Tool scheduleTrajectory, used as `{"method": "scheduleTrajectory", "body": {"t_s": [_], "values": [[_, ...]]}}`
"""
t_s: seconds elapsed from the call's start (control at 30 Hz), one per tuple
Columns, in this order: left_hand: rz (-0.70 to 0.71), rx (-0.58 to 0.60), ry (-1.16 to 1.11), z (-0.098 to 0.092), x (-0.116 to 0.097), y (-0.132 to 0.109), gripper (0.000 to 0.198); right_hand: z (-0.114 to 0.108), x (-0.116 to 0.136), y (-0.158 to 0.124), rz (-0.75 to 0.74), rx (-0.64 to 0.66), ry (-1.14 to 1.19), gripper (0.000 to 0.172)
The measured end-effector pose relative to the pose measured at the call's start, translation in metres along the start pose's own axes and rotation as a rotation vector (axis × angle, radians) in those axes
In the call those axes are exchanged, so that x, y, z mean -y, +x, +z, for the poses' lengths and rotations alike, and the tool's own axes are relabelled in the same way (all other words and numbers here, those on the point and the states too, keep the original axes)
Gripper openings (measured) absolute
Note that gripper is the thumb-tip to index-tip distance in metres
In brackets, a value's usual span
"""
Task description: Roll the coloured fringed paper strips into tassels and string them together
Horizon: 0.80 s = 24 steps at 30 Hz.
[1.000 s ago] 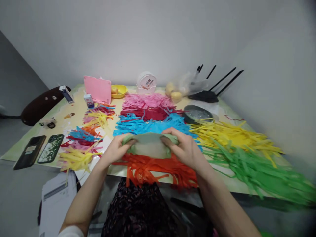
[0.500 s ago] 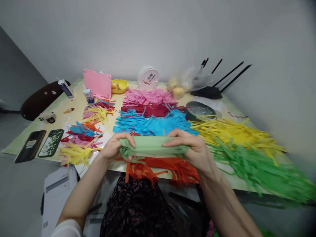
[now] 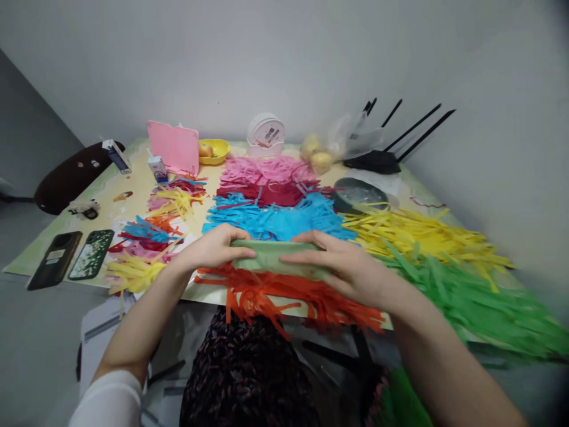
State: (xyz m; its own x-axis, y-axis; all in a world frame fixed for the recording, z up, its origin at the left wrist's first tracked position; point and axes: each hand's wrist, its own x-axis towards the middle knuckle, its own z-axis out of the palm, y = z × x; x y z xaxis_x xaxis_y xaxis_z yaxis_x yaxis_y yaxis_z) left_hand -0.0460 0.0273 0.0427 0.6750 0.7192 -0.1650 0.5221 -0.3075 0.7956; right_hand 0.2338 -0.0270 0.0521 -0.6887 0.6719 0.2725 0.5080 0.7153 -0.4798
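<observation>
Handling, it seems, a pale green strip (image 3: 267,252) spread level above the near edge of the table (image 3: 212,290), over orange fringe (image 3: 280,287). Pinched at its left end by the left hand (image 3: 217,246), thumb in front; gripped at its right by the right hand (image 3: 342,258), fingers straight, nearly together. Reaching in with forearms (image 3: 137,320) slanted inward. Calling, most likely, for even tension.

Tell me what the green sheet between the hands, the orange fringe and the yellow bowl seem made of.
The green sheet: probably thin matte crepe or tissue paper, judging by its soft, dull surface. The orange fringe: likely similar matte paper, cut into limp, curling strips. The yellow bowl: perhaps plastic, given its smooth, even colour.
</observation>
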Motion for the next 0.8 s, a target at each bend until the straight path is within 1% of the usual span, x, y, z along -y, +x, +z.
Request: {"method": "scheduleTrajectory", "body": {"t_s": [0.03,0.07,0.13,0.17,0.2,0.23,0.3,0.33,0.37,0.43,0.53,0.7,0.8], "values": [[-0.001,-0.006,0.031,-0.001,-0.001,0.001,0.035,-0.005,-0.002,-0.001,0.029,0.070,0.026,0.044],[0.005,-0.006,0.063,-0.002,-0.003,0.001,0.034,-0.008,-0.004,-0.001,0.067,0.099,0.054,0.053],[0.031,0.016,0.115,-0.004,-0.005,0.002,0.033,-0.009,-0.007,0.004,0.161,0.044,0.097,0.068],[0.041,0.036,0.133,-0.005,-0.007,0.003,0.033,-0.006,-0.008,0.009,0.202,0.000,0.112,0.068],[0.049,0.057,0.145,-0.006,-0.008,0.004,0.033,-0.001,-0.009,0.014,0.239,-0.021,0.125,0.061],[0.057,0.073,0.151,-0.007,-0.009,0.004,0.033,0.005,-0.010,0.020,0.263,-0.010,0.140,0.049],[0.070,0.082,0.153,-0.006,-0.009,0.005,0.031,0.017,-0.011,0.030,0.303,0.065,0.175,0.023],[0.072,0.075,0.151,-0.006,-0.009,0.005,0.030,0.021,-0.011,0.033,0.320,0.095,0.192,0.017],[0.068,0.061,0.148,-0.005,-0.008,0.004,0.029,0.024,-0.010,0.035,0.336,0.107,0.204,0.018],[0.046,0.037,0.135,-0.003,-0.005,0.004,0.027,0.026,-0.010,0.037,0.355,0.091,0.216,0.020],[0.013,0.009,0.103,0.000,-0.002,0.005,0.025,0.021,-0.010,0.036,0.369,0.072,0.211,0.018],[0.005,-0.005,0.074,0.004,0.000,0.008,0.026,0.016,-0.014,0.037,0.360,0.113,0.198,0.017],[0.005,-0.022,0.067,0.006,-0.001,0.008,0.021,0.015,-0.018,0.038,0.343,0.122,0.184,0.016]]}}
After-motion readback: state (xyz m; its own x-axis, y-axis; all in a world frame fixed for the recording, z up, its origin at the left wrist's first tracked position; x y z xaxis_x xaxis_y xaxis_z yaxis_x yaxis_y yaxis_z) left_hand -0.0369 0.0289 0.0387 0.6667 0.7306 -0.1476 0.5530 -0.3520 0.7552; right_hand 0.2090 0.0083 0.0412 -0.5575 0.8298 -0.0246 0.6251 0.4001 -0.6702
